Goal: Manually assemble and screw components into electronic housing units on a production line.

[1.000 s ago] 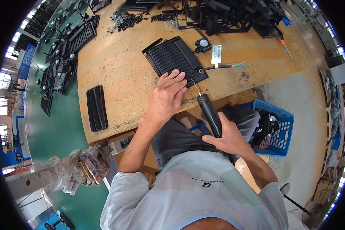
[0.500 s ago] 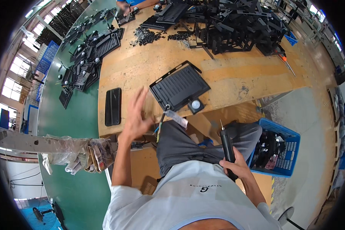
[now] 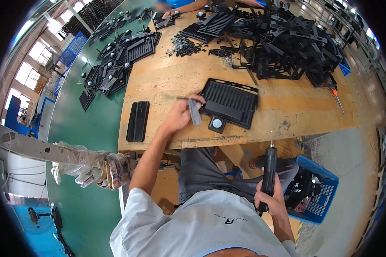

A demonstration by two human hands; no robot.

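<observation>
A small grey strip [image 3: 194,112], pinched in the left hand [image 3: 181,115] just above the worktop [image 3: 287,107], looks light and stiff, best held by its edges near one end. Beside it lies a black ribbed panel [image 3: 230,102] with a round white-capped part [image 3: 217,124] at its near edge. The right hand [image 3: 271,200] is clenched around a black electric screwdriver [image 3: 269,174], held upright below the worktop edge. A blue crate [image 3: 326,201] stands on the floor; no labels are legible.

Pale grey short-sleeved shirt [image 3: 193,227] (dark grey trousers [image 3: 201,171])
</observation>
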